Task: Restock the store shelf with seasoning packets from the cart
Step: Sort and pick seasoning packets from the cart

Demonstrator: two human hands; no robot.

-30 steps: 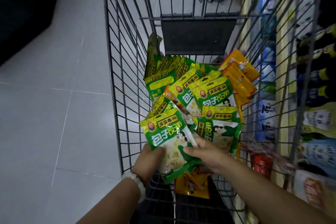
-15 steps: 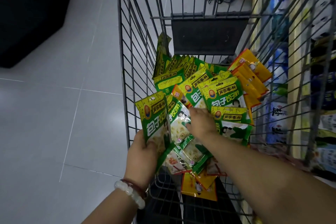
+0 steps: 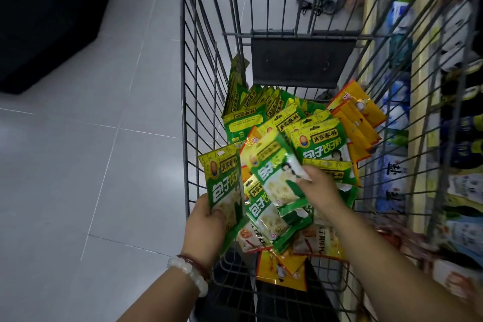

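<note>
A wire shopping cart (image 3: 188, 102) holds a heap of green seasoning packets (image 3: 321, 144) and several orange-yellow packets (image 3: 358, 115). My left hand (image 3: 206, 222) grips one green packet (image 3: 224, 185) upright at the cart's left wall. My right hand (image 3: 318, 191) pinches a second green packet (image 3: 277, 175) by its right edge and holds it tilted above the heap. More green and orange packets lie beneath both hands.
The store shelf (image 3: 428, 138) with bagged goods runs along the right, seen through the cart's wire side. A dark child-seat flap (image 3: 300, 60) hangs at the cart's far end. Grey tiled floor (image 3: 91, 165) lies to the left, with a dark fixture (image 3: 47, 21) at top left.
My right hand reached into the heap, took hold of another green packet and lifted it. My left hand kept its packet and stood it more upright near the left wall.
</note>
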